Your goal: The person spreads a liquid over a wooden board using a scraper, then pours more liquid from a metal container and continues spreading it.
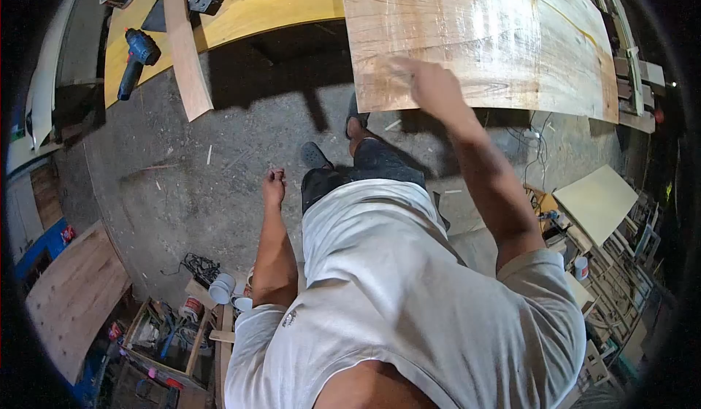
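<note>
From where I stand, leftmost is the blue-and-black cordless drill (142,47), on the yellow flat tabletop (248,21), with a long pale wooden strip (184,59) beside it, jutting past the near edge. Next comes the person's left hand (274,187), hanging low over the grey concrete floor (226,146), its fingers loosely curled; I see nothing in that grip, and it is well apart from the work. Then the right hand (437,95), clearly the nearer one, sits over the near-left corner of the broad, glossy, wood-grained panel (475,51). That grip is blurred at the fingers, so I can't tell whether it pinches something or only touches the surface. The relation that counts, I'd judge, is this: most of the panel spreads rightward and away from that hand. Its grain runs roughly left to right, but the far edge leaves my view, so its long axis stays uncertain
</note>
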Demonstrator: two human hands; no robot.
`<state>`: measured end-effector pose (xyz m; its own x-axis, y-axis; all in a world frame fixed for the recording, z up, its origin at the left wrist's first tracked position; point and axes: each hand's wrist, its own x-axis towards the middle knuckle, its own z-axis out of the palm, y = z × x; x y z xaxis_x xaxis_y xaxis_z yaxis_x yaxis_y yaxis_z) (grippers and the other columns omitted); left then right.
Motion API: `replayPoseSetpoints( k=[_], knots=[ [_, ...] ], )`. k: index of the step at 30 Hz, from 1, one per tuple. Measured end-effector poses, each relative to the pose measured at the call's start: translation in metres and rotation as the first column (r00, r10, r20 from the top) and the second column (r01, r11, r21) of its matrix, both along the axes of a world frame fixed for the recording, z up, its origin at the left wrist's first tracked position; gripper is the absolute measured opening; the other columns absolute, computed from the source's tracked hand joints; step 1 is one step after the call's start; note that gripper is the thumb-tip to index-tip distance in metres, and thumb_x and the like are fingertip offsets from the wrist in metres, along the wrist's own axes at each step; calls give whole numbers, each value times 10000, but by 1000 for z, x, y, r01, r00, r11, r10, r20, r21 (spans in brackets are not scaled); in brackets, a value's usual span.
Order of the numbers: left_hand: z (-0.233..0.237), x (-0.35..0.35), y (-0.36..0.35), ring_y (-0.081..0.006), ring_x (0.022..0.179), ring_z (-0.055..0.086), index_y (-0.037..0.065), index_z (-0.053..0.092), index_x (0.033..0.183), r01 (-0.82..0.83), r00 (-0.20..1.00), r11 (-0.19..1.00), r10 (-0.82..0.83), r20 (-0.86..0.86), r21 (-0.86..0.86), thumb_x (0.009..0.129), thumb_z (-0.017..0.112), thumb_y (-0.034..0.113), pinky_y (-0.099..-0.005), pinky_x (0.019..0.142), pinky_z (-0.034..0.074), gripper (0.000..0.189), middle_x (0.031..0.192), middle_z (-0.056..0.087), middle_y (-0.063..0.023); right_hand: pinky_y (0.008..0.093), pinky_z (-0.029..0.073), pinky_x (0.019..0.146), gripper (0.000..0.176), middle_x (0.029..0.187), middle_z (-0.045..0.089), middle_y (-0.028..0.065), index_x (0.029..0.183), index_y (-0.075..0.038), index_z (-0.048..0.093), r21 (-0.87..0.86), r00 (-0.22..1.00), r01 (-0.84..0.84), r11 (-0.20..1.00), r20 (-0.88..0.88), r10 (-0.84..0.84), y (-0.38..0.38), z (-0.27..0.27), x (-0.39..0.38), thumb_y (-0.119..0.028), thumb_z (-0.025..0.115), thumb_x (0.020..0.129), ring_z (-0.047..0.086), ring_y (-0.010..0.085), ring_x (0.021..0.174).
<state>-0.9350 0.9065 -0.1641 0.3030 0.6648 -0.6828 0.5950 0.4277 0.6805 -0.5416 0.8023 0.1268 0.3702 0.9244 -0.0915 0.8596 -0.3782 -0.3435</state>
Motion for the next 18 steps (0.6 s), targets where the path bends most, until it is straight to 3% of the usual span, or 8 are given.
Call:
replayPoseSetpoints(
  k=[1,2,5,9,11,14,16,18],
  knots=[
    [1,0,0,-150,606,574,37,615,928,-14,1000,1000,15,11,-24,908,489,186,-275,558,456,196,786,609,-53,449,499,798,442,1013,644,176,1233,-196,549,-231,981,191,954,64,-181,-5,-1,10,-100,439,816,632,348,887],
    [1,1,1,-153,602,577,33,615,936,-32,999,998,33,23,-46,914,485,190,-276,552,455,205,786,608,-55,470,502,779,441,985,635,222,1245,-132,525,-431,928,373,822,165,-334,-9,-1,15,-110,447,812,631,374,873],
    [8,2,-1,-158,595,582,23,606,947,-27,1000,999,28,11,-46,923,483,207,-283,542,455,223,787,608,-62,499,501,747,434,895,631,250,1231,-76,486,-488,918,391,780,151,-366,-25,-25,-8,-150,500,803,636,390,839],
    [-2,-2,-6,-156,612,577,27,608,939,-17,1000,995,18,7,-97,911,492,212,-280,560,462,221,771,598,-60,492,501,744,448,894,648,214,1189,-73,493,-406,956,270,873,3,-295,-3,-32,-54,-164,571,757,644,367,848],
    [-22,-5,-8,-154,629,569,36,607,925,26,991,1000,-26,133,3,904,503,222,-272,571,463,214,770,590,-47,494,500,665,288,756,632,237,990,5,596,-301,981,149,942,-74,-179,15,-27,-81,-146,564,747,623,416,741],
    [-39,-5,-1,-130,702,566,92,599,961,134,980,989,-143,141,68,928,488,261,-272,544,446,205,828,591,-16,466,507,722,337,887,644,227,1046,-20,586,-267,974,56,962,-197,-112,30,-34,-89,-194,584,757,634,406,804],
    [-21,4,1,-144,671,567,71,593,930,52,983,997,-60,174,48,915,503,245,-275,554,455,197,812,586,-23,438,495,764,323,904,641,240,1001,0,619,-181,812,84,980,-557,-172,26,-38,-86,-224,592,770,626,396,864],
    [6,3,0,-158,640,568,49,587,898,-36,980,999,31,194,19,901,517,228,-279,563,464,192,796,581,-30,392,432,896,454,1109,576,263,1084,32,592,-36,638,401,915,-706,-308,4,-55,-63,-284,646,763,540,335,1085]
  ],
)
